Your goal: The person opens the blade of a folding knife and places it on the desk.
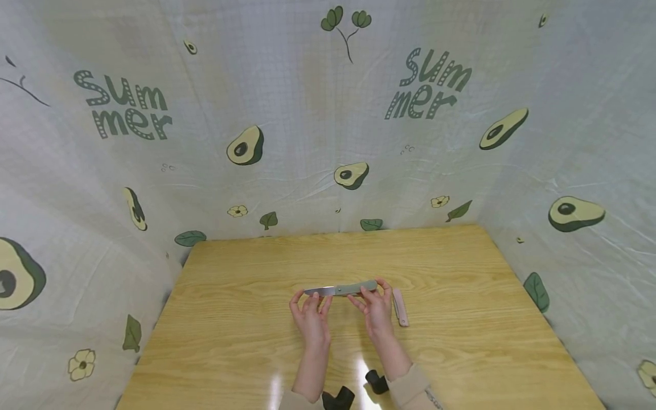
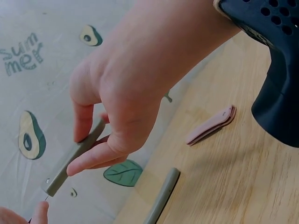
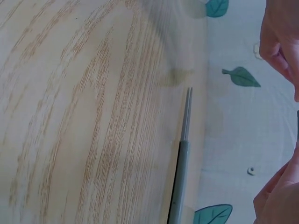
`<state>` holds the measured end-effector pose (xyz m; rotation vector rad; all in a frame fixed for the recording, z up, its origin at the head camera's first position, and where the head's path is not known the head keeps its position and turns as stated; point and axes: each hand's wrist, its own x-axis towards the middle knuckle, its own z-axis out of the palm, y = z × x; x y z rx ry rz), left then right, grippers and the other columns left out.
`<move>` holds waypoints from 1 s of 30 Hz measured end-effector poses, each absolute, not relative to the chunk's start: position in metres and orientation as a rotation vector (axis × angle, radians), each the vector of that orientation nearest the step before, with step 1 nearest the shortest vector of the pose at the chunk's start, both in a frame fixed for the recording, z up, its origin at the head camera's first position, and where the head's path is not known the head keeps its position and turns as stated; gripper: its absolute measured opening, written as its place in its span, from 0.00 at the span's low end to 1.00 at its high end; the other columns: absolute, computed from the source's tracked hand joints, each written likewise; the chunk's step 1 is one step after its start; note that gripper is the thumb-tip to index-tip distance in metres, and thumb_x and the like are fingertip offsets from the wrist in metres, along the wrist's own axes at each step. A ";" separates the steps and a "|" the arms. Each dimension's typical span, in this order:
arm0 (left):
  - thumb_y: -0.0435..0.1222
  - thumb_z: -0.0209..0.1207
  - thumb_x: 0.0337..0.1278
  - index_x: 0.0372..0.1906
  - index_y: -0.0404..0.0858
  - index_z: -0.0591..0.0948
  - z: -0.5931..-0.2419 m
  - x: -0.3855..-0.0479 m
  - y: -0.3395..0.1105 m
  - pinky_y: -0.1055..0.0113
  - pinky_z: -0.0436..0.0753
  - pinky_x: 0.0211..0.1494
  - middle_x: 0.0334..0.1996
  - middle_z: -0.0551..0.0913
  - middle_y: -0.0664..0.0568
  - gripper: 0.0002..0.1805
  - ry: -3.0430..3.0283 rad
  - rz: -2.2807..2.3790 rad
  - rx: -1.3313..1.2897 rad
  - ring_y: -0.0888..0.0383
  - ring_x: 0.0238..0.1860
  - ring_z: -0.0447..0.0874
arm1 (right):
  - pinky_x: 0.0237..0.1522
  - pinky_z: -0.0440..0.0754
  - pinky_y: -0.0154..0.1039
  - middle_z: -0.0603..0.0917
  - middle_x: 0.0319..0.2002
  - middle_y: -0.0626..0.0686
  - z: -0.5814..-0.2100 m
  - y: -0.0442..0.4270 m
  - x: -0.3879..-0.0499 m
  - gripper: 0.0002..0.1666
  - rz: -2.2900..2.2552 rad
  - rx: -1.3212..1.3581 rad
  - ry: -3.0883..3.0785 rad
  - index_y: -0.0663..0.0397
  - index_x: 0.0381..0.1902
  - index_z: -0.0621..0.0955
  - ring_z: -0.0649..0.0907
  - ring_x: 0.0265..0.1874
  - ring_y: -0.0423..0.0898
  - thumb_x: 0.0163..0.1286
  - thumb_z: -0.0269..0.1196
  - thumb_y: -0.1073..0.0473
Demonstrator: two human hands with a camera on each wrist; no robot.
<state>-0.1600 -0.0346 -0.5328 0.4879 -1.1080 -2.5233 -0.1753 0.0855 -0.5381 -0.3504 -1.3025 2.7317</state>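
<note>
Nearest the lens, beige cuffs [image 1: 417, 387] and two black wrist-worn pieces, the left one [image 1: 338, 398] cut by the bottom edge, the right one [image 1: 377, 381] in full view above pale wood. Held up over the table [image 1: 461, 319], an open knife [image 1: 338, 290], with bare metal blade and smooth, rounded, grey-green handle. On the blade, a pinch from the fingertips of the left hand [image 1: 314, 324]; on the handle, a pinch from the right hand [image 1: 377, 316], with fingers apart. Just beside the right hand, flat on the wood, a slim pink folded tool [image 1: 401, 308]. Also on the table, in the right-wrist view, a grey-green-handled fork [image 3: 182, 163] with two thin metal prongs. Partly covered in the left-wrist view by fingers: the knife's handle. Behind, on three sides, creased pale fabric [image 1: 292, 97] printed with avocados, leaves, small flowers and "summer"; underfoot of it all, glossy, streaked grain.
</note>
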 end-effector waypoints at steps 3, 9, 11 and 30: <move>0.23 0.46 0.70 0.61 0.34 0.56 -0.534 -0.161 -0.034 0.58 0.83 0.55 0.41 0.69 0.43 0.20 -1.098 -2.518 0.516 0.53 0.45 0.76 | 0.51 0.85 0.46 0.74 0.40 0.50 -0.539 0.086 -0.175 0.22 2.707 -0.347 -1.339 0.54 0.57 0.55 0.82 0.39 0.42 0.73 0.50 0.72; 0.24 0.47 0.70 0.64 0.35 0.54 -0.539 -0.162 -0.036 0.58 0.83 0.56 0.42 0.69 0.45 0.23 -1.075 -2.522 0.573 0.53 0.45 0.74 | 0.51 0.85 0.41 0.75 0.41 0.51 -0.543 0.085 -0.176 0.20 2.641 -0.387 -1.423 0.54 0.58 0.59 0.82 0.39 0.42 0.74 0.52 0.70; 0.25 0.48 0.70 0.63 0.35 0.55 -0.541 -0.162 -0.037 0.58 0.83 0.57 0.42 0.69 0.45 0.23 -1.069 -2.524 0.583 0.53 0.46 0.74 | 0.50 0.85 0.39 0.74 0.42 0.52 -0.544 0.086 -0.176 0.19 2.607 -0.411 -1.450 0.57 0.58 0.60 0.81 0.39 0.42 0.74 0.52 0.69; 0.28 0.48 0.71 0.66 0.25 0.59 -0.561 -0.157 -0.053 0.54 0.82 0.58 0.45 0.76 0.45 0.23 -1.294 -2.581 0.599 0.58 0.42 0.82 | 0.51 0.83 0.34 0.74 0.45 0.58 -0.553 0.109 -0.165 0.24 2.503 -0.547 -1.656 0.80 0.62 0.62 0.81 0.38 0.40 0.73 0.52 0.70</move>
